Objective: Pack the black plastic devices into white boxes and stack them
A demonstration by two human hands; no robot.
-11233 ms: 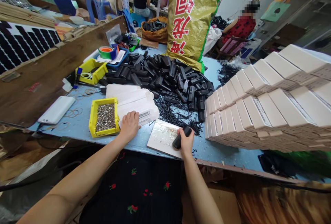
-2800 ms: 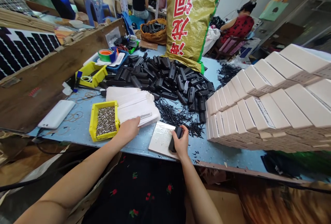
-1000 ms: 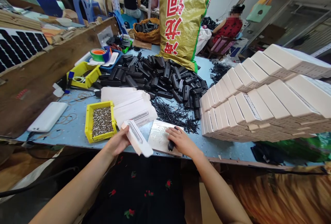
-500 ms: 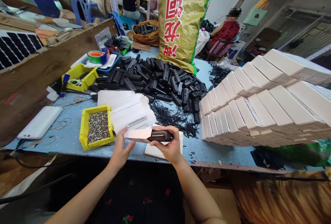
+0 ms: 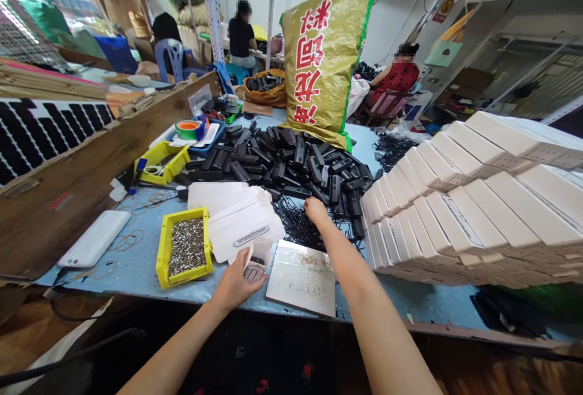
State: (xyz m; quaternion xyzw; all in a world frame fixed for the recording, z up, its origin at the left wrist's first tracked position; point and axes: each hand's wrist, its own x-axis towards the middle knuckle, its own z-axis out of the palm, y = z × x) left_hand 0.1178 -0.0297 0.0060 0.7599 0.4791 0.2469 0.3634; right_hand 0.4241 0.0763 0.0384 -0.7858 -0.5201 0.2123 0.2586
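My left hand point(image 5: 237, 282) is closed on a small white box point(image 5: 254, 261) held end-up at the near table edge, a dark part showing in its open end. My right hand point(image 5: 315, 211) reaches forward onto a heap of thin black pins point(image 5: 296, 225), fingers curled down into it; what they grip is hidden. A white tile point(image 5: 303, 276) lies between my arms. Flat white box blanks point(image 5: 237, 219) are stacked just beyond my left hand. A big pile of black plastic parts point(image 5: 291, 161) covers the table's middle.
A yellow tray of small metal screws point(image 5: 184, 248) sits left of my left hand. Rows of filled white boxes point(image 5: 455, 200) are stacked on the right. A yellow sack point(image 5: 325, 61) stands behind. A white device point(image 5: 93, 246), tape trays point(image 5: 166, 161) and seated people point(image 5: 239, 33) are further off.
My right hand let go of the black part, which now sits inside the box, and reached forward to the pin heap. My left hand now holds the box alone. The view tilted up.
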